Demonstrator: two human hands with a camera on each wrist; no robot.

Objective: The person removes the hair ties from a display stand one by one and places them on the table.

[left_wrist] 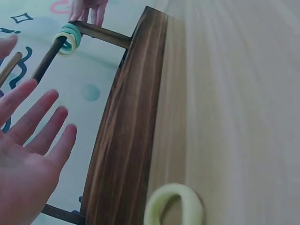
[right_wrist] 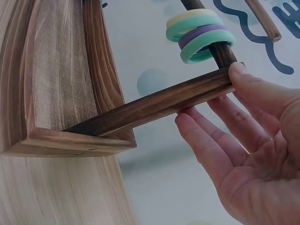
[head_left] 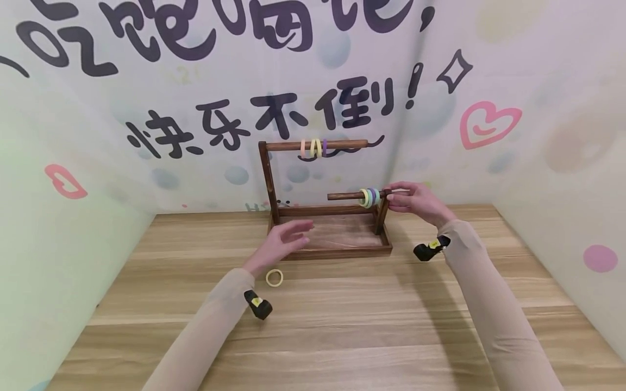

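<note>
A dark wooden rack with a tray base stands on the table, with a taller left post and a shorter right post. My right hand holds the top of the shorter post, thumb on its end and fingers along its outer side. Beside that post, several pastel hair ties in yellow, mint and purple are bunched on the lower bar. My left hand hovers at the tray's front left, fingers spread and holding nothing. Below it lies one pale yellow hair tie on the table.
Several more hair ties in pink, yellow and purple hang on the upper bar. Behind the rack rises a printed cloth wall. The wood-grain table spreads in front, with side walls left and right.
</note>
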